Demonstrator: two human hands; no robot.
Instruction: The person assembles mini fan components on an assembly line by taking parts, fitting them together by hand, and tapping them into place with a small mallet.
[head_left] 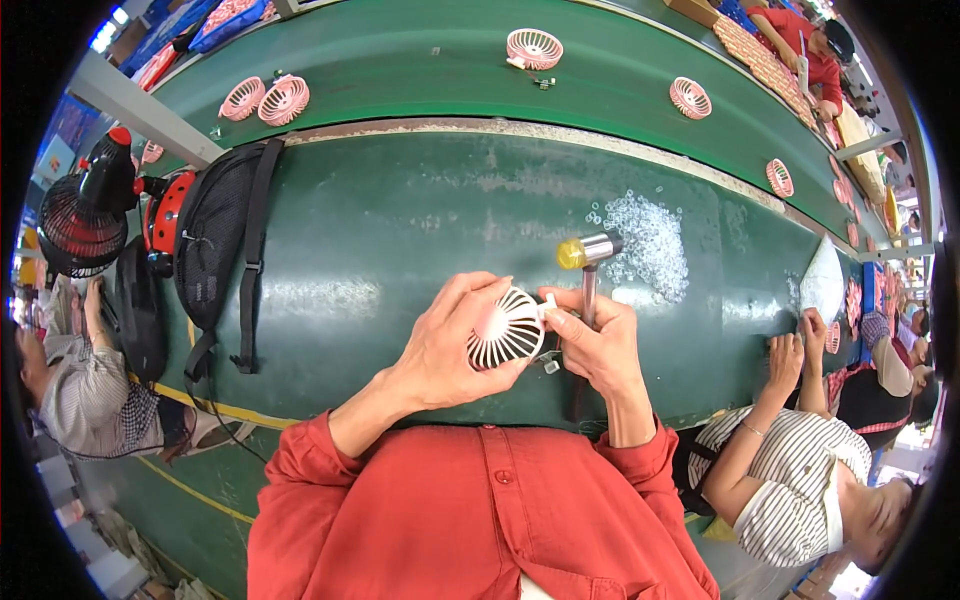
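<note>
My left hand [440,345] is closed around a round, pale pink fan guard [505,328] with slotted ribs, held just above the green table. At its right edge, my right hand [602,350] pinches a small white piece [547,304] between thumb and forefinger. A hammer with a yellow head and metal collar [588,251] stands out beyond my right hand. Its handle runs through or under that hand; which one I cannot tell. Below the guard, a small pale connector [551,367] with thin wires shows, partly hidden by the hands.
Many small clear rings [648,245] lie heaped beyond the hammer. Pink fan guards [535,48] sit on the green conveyor [400,70]. A black mesh bag [215,235] and a black fan [85,215] stand at left. A person in stripes [790,475] works at right.
</note>
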